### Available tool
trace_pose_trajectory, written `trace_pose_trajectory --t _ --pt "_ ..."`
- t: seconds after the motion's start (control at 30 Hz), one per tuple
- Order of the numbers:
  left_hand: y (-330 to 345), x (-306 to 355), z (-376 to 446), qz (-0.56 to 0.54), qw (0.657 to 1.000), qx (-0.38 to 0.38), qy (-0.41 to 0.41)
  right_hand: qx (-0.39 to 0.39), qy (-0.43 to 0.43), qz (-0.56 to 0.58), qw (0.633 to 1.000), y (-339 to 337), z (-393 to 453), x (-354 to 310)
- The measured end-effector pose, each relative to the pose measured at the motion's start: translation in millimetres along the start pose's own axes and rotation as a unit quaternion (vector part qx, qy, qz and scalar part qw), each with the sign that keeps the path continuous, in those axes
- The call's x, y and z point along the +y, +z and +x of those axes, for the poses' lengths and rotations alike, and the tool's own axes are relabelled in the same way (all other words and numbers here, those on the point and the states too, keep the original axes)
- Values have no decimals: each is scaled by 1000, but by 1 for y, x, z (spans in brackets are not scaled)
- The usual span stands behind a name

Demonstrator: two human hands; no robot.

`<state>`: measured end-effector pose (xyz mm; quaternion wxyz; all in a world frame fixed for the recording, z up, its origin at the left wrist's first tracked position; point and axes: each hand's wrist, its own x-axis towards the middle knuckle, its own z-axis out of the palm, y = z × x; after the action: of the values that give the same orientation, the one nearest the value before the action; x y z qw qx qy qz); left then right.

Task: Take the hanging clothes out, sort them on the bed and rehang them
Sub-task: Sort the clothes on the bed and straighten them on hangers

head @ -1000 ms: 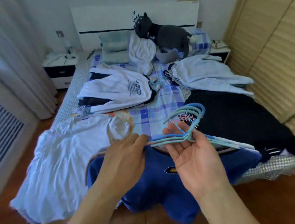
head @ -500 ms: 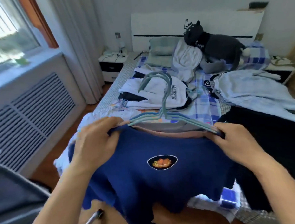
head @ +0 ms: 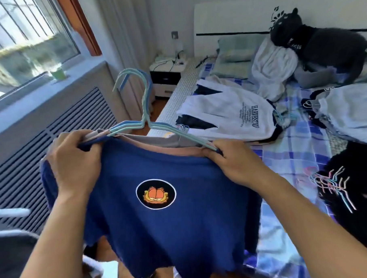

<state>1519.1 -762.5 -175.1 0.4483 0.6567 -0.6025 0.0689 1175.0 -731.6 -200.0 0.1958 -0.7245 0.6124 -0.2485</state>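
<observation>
A dark blue shirt (head: 182,233) with a round cartoon-cat badge hangs in front of me on a bundle of light blue and teal hangers (head: 144,111), their hooks pointing up. A pink and a grey garment sit behind it on the same hangers. My left hand (head: 74,162) grips the left shoulder of the bundle. My right hand (head: 234,159) grips the right shoulder. On the bed (head: 295,161) lie a white printed sweatshirt (head: 230,113), a pale blue shirt (head: 351,112) and a black garment (head: 357,186) with loose hangers (head: 331,185) on it.
A window and a grilled radiator cover (head: 52,132) run along the left. A nightstand (head: 167,76) stands by the headboard. A dark plush toy (head: 321,44) and pillows lie at the bed's head. A dark chair edge (head: 13,257) is at lower left.
I lifted the hanger bundle with the blue shirt off the bed, both hands moving to its shoulders. The view has swung left toward the window.
</observation>
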Motion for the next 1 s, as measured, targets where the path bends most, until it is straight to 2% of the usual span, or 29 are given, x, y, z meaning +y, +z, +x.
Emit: trace_pose_trajectory --t 0.1,0.2,0.27,0.4,0.47,0.57,0.63,0.7,0.73,1.0 --pt "83 -63 35 57 997 -36 -36 -36 55 9 998 65 79 17" --pt "191 -117 69 109 981 -153 -55 -77 136 -16 988 137 161 58" --pt "269 -147 90 132 966 -217 -37 -91 181 -34 979 176 211 99" --pt "444 -205 122 115 951 -286 8 -39 203 -92 974 248 310 194" --pt "536 -236 108 119 936 -332 11 -10 192 -155 969 300 346 256" --pt "638 -282 38 172 911 -374 33 -14 211 -272 939 398 356 331" --pt "671 -307 -13 172 925 -337 44 48 208 -295 931 445 340 361" --pt "680 -321 -32 160 943 -290 33 125 193 -278 933 462 334 373" --pt "679 -322 -32 158 945 -284 31 140 189 -272 933 462 334 374" --pt "667 -292 48 128 945 -297 51 111 177 -278 938 405 377 354"
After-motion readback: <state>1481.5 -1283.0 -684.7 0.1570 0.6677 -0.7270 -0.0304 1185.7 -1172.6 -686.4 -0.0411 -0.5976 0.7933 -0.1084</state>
